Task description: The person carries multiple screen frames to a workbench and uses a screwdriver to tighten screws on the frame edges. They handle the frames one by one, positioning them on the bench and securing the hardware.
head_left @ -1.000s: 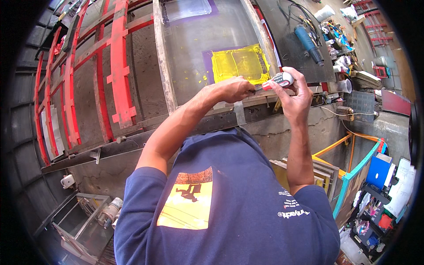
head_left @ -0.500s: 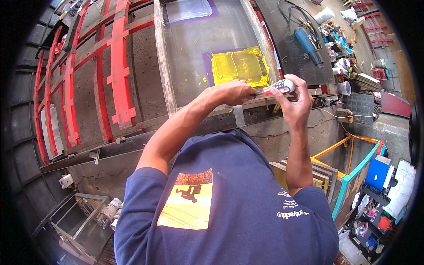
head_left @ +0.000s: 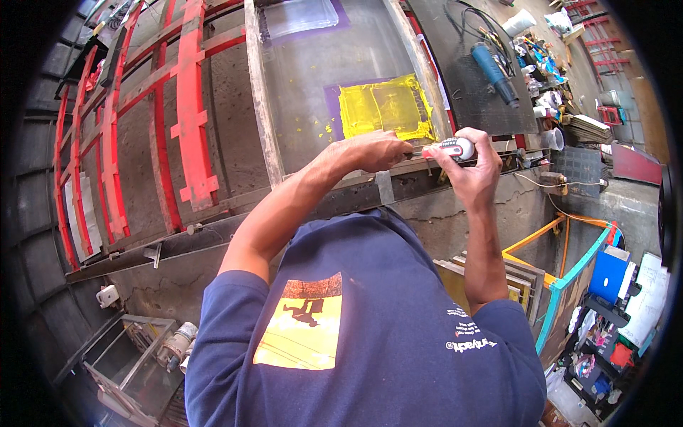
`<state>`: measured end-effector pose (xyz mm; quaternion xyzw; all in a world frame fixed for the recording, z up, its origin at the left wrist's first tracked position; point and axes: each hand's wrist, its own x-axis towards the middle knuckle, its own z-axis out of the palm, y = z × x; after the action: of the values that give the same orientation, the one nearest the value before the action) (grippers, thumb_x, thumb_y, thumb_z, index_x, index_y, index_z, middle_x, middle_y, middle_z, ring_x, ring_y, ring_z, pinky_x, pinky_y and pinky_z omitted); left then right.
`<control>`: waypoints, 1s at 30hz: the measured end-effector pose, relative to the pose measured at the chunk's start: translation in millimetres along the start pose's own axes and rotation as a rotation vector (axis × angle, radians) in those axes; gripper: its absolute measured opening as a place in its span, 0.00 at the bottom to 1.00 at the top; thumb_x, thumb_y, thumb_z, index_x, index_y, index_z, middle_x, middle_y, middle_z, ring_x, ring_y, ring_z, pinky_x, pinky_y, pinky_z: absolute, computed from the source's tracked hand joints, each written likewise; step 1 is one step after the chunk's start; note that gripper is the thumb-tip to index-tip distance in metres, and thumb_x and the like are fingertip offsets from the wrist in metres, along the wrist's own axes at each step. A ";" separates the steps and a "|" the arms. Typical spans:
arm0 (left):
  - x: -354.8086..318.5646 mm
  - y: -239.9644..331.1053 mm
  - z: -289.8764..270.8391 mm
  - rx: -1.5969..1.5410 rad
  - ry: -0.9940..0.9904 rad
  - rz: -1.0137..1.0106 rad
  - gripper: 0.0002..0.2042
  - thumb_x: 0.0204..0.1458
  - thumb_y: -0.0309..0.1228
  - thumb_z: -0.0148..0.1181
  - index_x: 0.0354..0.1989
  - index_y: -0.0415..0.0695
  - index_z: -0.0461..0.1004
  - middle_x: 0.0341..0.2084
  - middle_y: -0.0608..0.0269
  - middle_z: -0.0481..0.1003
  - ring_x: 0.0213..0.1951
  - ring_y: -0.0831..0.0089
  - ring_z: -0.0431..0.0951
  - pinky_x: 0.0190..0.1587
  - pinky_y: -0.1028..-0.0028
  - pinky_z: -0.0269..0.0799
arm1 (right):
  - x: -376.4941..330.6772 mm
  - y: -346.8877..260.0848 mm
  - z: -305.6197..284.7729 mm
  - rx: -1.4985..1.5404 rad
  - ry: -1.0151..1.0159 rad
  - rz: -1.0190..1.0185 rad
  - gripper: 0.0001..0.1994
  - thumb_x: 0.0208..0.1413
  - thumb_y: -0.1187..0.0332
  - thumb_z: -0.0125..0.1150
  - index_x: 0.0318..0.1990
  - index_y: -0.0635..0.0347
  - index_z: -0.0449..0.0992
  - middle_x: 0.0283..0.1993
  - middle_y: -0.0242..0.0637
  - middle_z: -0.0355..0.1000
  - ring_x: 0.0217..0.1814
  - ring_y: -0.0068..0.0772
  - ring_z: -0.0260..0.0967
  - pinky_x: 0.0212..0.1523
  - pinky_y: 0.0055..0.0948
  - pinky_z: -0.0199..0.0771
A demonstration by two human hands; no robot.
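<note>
Red-and-white rounded-handled tool [head_left: 457, 149], on the near right of the smeared yellow rectangle [head_left: 388, 108], is pinched in the bent right hand [head_left: 475, 164]; the left hand [head_left: 377, 151] curls fist-like just left, its hold unclear

Rough wood is seen in the frame [head_left: 263, 92], across which a smooth sheet [head_left: 302, 78] is stretched, smeared with glossy yellow coating [head_left: 395, 108]. Left of the frame, scuffed paint is seen on metal-looking rails [head_left: 189, 99]; right of it, plastic on a blue tool [head_left: 491, 69]; below it, glossy plastic on a white-and-red handle [head_left: 464, 148], matt cloth on a shirt [head_left: 391, 306]
</note>
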<state>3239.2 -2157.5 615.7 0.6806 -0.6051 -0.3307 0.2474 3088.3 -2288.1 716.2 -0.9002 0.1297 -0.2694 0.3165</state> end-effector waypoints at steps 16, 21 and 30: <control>-47.0 4.0 -36.7 -0.307 0.377 0.011 0.13 0.60 0.30 0.53 0.50 0.38 0.75 0.43 0.51 0.79 0.47 0.61 0.79 0.51 0.65 0.72 | 40.1 -5.2 -15.3 -0.087 -0.472 -0.138 0.16 0.54 0.56 0.65 0.35 0.59 0.70 0.23 0.41 0.74 0.26 0.44 0.75 0.31 0.40 0.73; -47.0 43.2 -51.5 -0.334 0.267 0.261 0.18 0.58 0.31 0.56 0.56 0.37 0.69 0.49 0.49 0.76 0.51 0.57 0.76 0.55 0.63 0.70 | 53.7 -23.2 -22.7 -0.138 -0.693 -0.620 0.13 0.50 0.63 0.66 0.39 0.56 0.71 0.32 0.39 0.71 0.37 0.41 0.71 0.45 0.38 0.70; -22.7 50.6 -30.4 -0.218 0.522 0.285 0.12 0.48 0.27 0.65 0.41 0.38 0.76 0.25 0.45 0.77 0.28 0.47 0.79 0.34 0.59 0.73 | 64.3 -29.9 -29.3 -0.472 -0.783 -0.349 0.18 0.57 0.51 0.59 0.38 0.57 0.71 0.29 0.40 0.74 0.35 0.43 0.74 0.40 0.42 0.72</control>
<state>3227.4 -2144.3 676.4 0.6205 -0.5714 -0.1696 0.5096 3126.4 -2305.8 780.4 -0.9894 -0.0942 0.0773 0.0788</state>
